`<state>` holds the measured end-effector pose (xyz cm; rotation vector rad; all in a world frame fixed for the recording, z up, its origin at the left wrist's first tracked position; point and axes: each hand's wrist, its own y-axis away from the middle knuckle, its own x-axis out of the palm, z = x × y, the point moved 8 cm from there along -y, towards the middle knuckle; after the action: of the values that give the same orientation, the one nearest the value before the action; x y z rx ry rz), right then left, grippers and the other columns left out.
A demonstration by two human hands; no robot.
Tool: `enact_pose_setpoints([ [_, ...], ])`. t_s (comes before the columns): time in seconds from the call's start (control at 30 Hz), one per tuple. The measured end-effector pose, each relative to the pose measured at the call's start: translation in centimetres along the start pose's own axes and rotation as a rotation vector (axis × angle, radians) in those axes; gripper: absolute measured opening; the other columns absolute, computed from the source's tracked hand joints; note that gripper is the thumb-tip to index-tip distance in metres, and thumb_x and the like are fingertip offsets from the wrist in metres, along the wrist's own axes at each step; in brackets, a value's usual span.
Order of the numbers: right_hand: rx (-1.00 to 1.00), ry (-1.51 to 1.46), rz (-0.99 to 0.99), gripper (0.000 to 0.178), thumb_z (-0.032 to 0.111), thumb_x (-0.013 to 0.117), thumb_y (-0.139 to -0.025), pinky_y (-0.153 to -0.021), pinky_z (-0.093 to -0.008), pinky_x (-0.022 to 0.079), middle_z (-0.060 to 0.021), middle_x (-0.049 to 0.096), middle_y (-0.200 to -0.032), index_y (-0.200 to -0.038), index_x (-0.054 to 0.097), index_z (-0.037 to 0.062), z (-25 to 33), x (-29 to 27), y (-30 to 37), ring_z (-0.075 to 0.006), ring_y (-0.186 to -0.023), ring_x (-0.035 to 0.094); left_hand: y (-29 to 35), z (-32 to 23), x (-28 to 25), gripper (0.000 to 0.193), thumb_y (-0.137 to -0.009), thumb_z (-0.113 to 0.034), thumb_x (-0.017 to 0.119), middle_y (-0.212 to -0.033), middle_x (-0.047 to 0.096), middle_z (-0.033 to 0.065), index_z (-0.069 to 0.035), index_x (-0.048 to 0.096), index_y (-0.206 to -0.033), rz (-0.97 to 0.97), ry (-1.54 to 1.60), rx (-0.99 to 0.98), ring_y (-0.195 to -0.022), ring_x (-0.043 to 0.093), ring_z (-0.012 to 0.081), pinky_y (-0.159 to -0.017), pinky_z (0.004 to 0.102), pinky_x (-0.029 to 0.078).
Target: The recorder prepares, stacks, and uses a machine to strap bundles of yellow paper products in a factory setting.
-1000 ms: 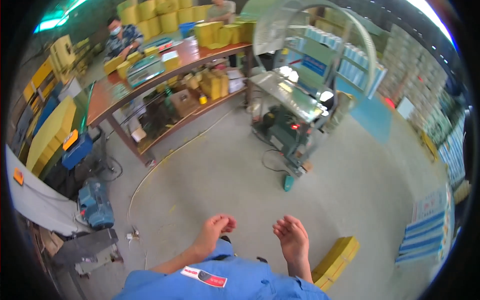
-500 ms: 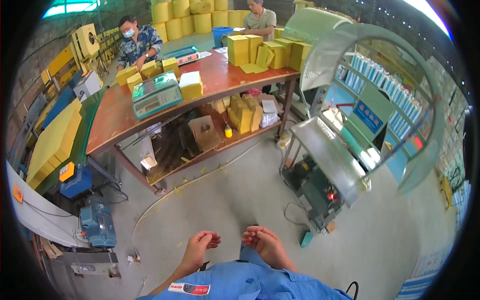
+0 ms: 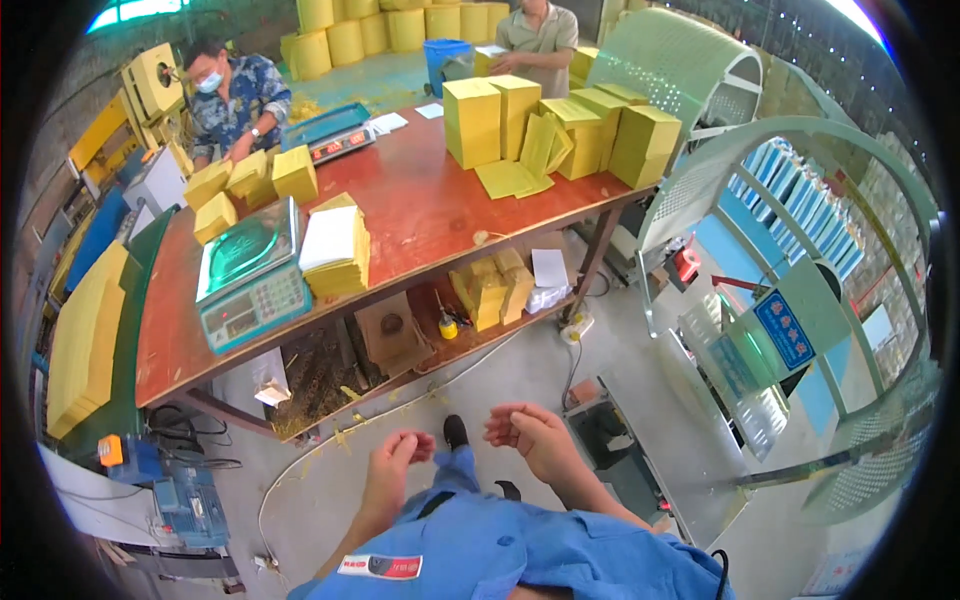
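Observation:
My left hand (image 3: 392, 468) hangs in the air in front of my blue jacket, its fingers loosely curled with nothing visible in them. Level with it, my right hand (image 3: 535, 440) is held out, palm inward, fingers partly stretched and holding nothing. The two hands are apart and touch no object. Ahead of them stands a red-topped table (image 3: 400, 220). On its near left part are a teal weighing scale (image 3: 252, 265) and a stack of yellow paper topped with a white sheet (image 3: 335, 250). Taller yellow paper stacks (image 3: 473, 125) stand on the far right part.
A co-worker in a patterned jacket (image 3: 245, 95) handles yellow blocks at the far left; another person (image 3: 540, 50) stands behind the table. A metal machine with a curved perforated guard (image 3: 680, 65) is at right. A cable (image 3: 300, 450) crosses the floor; a motor (image 3: 190, 500) sits at left.
My view has moved closer to the table, and the scale and stacks look larger. My hands stay raised before me; my right hand has risen slightly. A shoe now shows between them.

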<state>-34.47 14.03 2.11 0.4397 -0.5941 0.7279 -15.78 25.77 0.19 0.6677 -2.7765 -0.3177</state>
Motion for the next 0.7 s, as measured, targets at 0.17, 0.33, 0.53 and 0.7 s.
enact_pose_setpoints([
  [0.17,-0.035,-0.116,-0.120,0.027,0.011,0.047,-0.100,-0.089,-0.0380,0.051,-0.0146,0.065,-0.109,-0.121,0.057,-0.0026,3.1,-4.9,-10.5,-0.0245,-0.097,0.065,-15.8,-6.8,1.8,0.023,-0.099,-0.014,0.049,-0.101,0.068,0.0099,0.002,0.064,-0.106,0.072,-0.158,0.161,-0.093,0.064,0.0159,-0.086,0.0310,0.052],
  [0.33,-0.235,-0.027,-0.318,0.028,0.011,0.050,-0.098,-0.085,-0.0369,0.052,-0.0125,0.064,-0.112,-0.123,0.056,0.0005,10.7,-7.8,-18.5,-0.0239,-0.097,0.065,-29.3,-14.6,7.5,0.025,-0.098,-0.013,0.050,-0.106,0.067,0.0110,0.003,0.063,-0.113,0.259,-0.251,0.218,-0.097,0.064,0.0168,-0.087,0.0302,0.051],
  [0.53,-0.502,0.302,-0.528,0.040,0.007,0.056,-0.094,-0.091,-0.0348,0.049,-0.0116,0.057,-0.124,-0.132,0.048,-0.0007,22.0,-16.2,-26.8,-0.0201,-0.108,0.059,-43.0,-18.8,16.7,0.033,-0.098,-0.014,0.051,-0.120,0.062,0.0135,0.005,0.057,-0.125,0.382,-0.362,0.333,-0.105,0.062,0.0183,-0.089,0.0310,0.051],
  [0.7,-0.657,0.657,-0.746,0.065,0.016,0.070,-0.087,-0.105,-0.0388,0.041,-0.0195,0.049,-0.139,-0.141,0.040,-0.0034,29.9,-22.2,-34.3,-0.0278,-0.129,0.048,-55.1,-16.8,22.2,0.050,-0.095,-0.013,0.056,-0.135,0.054,0.0163,0.005,0.043,-0.140,0.338,-0.385,0.277,-0.116,0.057,0.0215,-0.098,0.0326,0.046],
])
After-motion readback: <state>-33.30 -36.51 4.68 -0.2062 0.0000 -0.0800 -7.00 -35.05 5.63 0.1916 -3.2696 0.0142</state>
